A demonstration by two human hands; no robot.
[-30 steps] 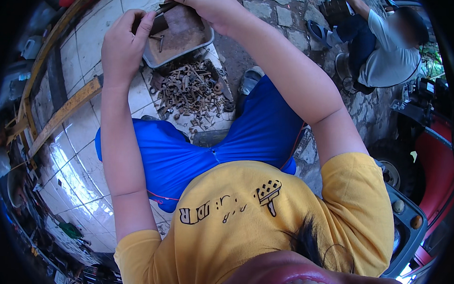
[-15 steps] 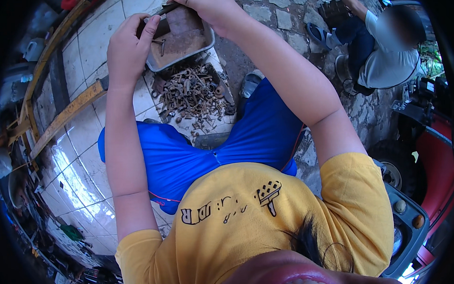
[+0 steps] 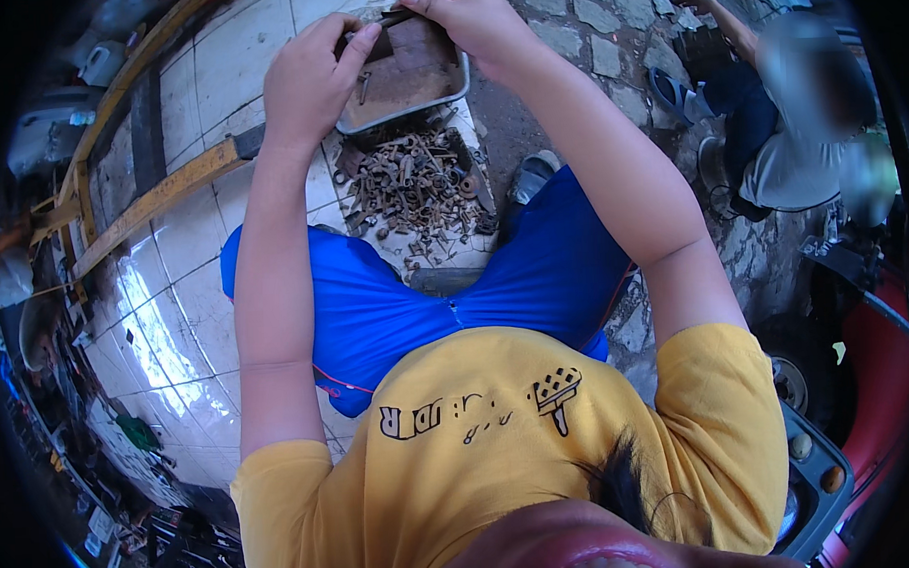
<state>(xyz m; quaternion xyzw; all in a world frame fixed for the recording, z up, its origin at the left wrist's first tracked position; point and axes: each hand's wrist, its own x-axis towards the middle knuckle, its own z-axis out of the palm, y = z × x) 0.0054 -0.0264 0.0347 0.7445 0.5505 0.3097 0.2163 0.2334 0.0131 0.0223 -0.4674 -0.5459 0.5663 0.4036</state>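
Note:
Both of my hands are over the far part of a grey-rimmed tray [image 3: 409,116] with a brown, dirty bottom. My left hand [image 3: 309,81] is at the tray's left side, its fingers curled in and thumb pointing up to the right. My right hand [image 3: 474,28] pinches at the far edge, thumb against the fingers. A dark piece [image 3: 395,18] shows between the two hands; its kind is too hidden to tell. Inside the tray lies a small metal bolt [image 3: 365,87]. Just on the near side of the tray spreads a heap of rusty bolts, nuts and other small metal parts [image 3: 411,185].
The heap lies on white floor tiles [image 3: 188,253] between my blue-trousered legs. On the left is a yellow-brown frame [image 3: 161,204]. At the right, a person [image 3: 790,152] sits low on the stone paving [image 3: 597,54], near a red vehicle [image 3: 873,370].
My view has shifted, so the tray, heap and hands appear further right and slightly lower. Both hands stay at the tray, closed. A small light thing by my left thumb no longer shows.

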